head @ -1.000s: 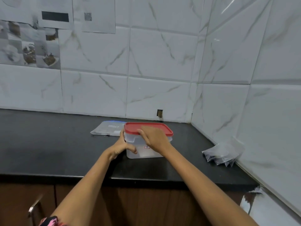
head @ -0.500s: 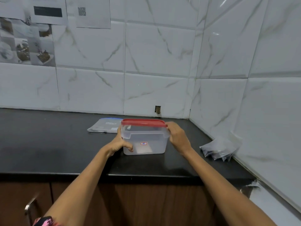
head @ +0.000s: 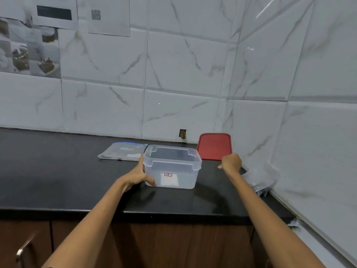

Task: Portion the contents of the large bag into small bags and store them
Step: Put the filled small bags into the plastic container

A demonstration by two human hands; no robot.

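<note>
On the far left, printed sheets hang on the tiled wall above the dark surface. Toward the middle, a flat large bag with a blue zip edge lies far back on the surface, just left of and behind the clear container. The left hand grips the container's left side, thumb curled onto the near wall. The container stands upright with its top uncovered and a small red-framed label on its near wall. Right of it and further back, the red lid lies near the wall corner. The right hand hangs just in front of the lid's near edge, fingers curled; whether it pinches the lid cannot be told. At the far right, small bags are piled against the side wall.
</note>
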